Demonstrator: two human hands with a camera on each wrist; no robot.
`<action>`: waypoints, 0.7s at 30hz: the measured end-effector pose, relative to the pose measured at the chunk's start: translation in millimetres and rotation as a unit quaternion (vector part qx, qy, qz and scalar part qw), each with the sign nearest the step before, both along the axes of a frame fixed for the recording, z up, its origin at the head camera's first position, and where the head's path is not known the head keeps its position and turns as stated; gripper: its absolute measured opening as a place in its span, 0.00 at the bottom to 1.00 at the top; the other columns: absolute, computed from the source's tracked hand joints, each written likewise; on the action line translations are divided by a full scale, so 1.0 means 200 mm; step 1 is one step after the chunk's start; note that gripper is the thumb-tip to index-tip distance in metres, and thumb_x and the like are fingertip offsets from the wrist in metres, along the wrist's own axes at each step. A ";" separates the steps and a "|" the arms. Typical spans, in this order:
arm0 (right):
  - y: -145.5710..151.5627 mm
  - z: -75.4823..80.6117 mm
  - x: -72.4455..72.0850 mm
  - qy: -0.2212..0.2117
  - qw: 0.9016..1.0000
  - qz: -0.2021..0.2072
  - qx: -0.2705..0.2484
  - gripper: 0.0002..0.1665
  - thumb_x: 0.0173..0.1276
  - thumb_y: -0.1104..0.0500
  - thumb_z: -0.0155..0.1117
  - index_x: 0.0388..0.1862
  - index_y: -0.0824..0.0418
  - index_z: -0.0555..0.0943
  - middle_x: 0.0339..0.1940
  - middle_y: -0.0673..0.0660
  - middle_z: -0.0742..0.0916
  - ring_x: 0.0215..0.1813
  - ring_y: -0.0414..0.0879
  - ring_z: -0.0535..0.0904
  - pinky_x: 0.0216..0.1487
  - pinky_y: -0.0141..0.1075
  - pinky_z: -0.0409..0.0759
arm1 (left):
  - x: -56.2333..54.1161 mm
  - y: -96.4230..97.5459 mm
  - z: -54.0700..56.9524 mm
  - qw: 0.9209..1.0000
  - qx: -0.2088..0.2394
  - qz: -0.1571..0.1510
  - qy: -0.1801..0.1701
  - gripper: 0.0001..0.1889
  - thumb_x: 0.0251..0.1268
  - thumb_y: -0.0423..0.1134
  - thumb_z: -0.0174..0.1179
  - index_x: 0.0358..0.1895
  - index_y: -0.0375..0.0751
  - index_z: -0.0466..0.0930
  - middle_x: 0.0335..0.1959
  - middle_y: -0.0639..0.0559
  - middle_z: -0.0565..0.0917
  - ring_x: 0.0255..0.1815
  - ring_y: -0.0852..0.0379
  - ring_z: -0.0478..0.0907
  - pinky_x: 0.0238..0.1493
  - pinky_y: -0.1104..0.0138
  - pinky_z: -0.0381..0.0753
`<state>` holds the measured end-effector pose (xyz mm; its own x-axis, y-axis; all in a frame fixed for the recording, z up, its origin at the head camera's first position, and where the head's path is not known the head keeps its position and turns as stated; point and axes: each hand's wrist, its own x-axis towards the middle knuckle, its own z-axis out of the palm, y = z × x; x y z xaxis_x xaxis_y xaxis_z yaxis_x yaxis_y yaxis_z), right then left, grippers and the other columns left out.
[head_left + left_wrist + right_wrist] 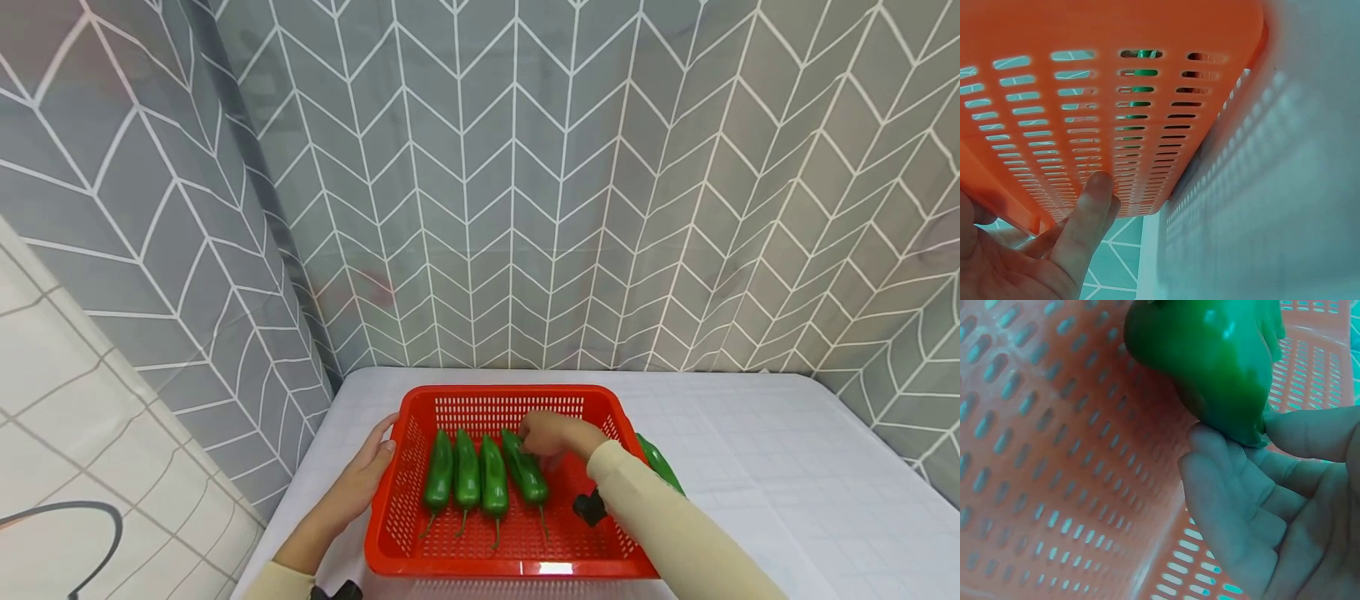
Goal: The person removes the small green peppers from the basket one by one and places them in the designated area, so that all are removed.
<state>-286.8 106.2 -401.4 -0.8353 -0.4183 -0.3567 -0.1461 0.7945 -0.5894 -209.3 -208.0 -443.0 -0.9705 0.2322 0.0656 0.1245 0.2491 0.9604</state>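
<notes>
A red plastic basket (pixel 517 568) with slotted walls stands on the white-covered table. Several long green peppers (pixel 438 475) lie side by side inside, their thin stems toward me. My right hand (pixel 555 433) reaches over the basket's right side and pinches the far tip of the rightmost pepper in the row (pixel 528 479). In the right wrist view, thumb and fingers meet at that pepper's narrow end (pixel 1229 381). At the basket's left side, my left hand (pixel 360 483) grips the rim, with a finger (pixel 1088 206) against the slotted outer wall.
Another green pepper (pixel 658 462) lies outside the basket on the right, partly hidden by my right sleeve (pixel 660 517). The white tablecloth (pixel 757 450) stretches to the right. Behind the table hangs a grey curtain (pixel 517 208) with white zigzag lines.
</notes>
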 end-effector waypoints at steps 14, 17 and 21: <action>0.04 0.08 0.00 0.014 0.999 0.003 -0.043 0.08 0.71 0.68 0.60 0.44 0.68 0.85 0.29 0.56 0.85 0.28 0.49 0.85 0.30 0.45 0.88 | 0.00 0.00 0.00 1.000 -0.001 0.008 0.002 0.27 0.85 0.43 0.41 0.81 0.48 0.50 0.68 0.35 0.73 0.61 0.41 0.77 0.58 0.54 0.81; 0.07 0.11 -0.01 0.015 0.998 -0.005 -0.059 0.10 0.71 0.68 0.61 0.48 0.69 0.84 0.31 0.56 0.85 0.29 0.48 0.84 0.30 0.45 0.88 | 0.00 0.00 -0.01 1.000 -0.002 0.012 0.001 0.27 0.85 0.43 0.42 0.81 0.48 0.51 0.67 0.35 0.73 0.61 0.42 0.77 0.59 0.52 0.80; 0.10 0.14 -0.01 0.018 0.996 -0.006 -0.083 0.10 0.71 0.68 0.59 0.48 0.70 0.83 0.31 0.56 0.85 0.29 0.48 0.84 0.30 0.44 0.88 | 0.00 0.00 -0.01 1.000 -0.001 0.012 0.004 0.27 0.85 0.43 0.42 0.80 0.48 0.51 0.69 0.35 0.72 0.63 0.40 0.76 0.60 0.51 0.80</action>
<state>-289.8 126.4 -372.7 -0.8514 -0.4595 -0.2530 -0.1617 0.6887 -0.7068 -208.8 -207.3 -444.5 -0.9753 0.2089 0.0721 0.1254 0.2545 0.9589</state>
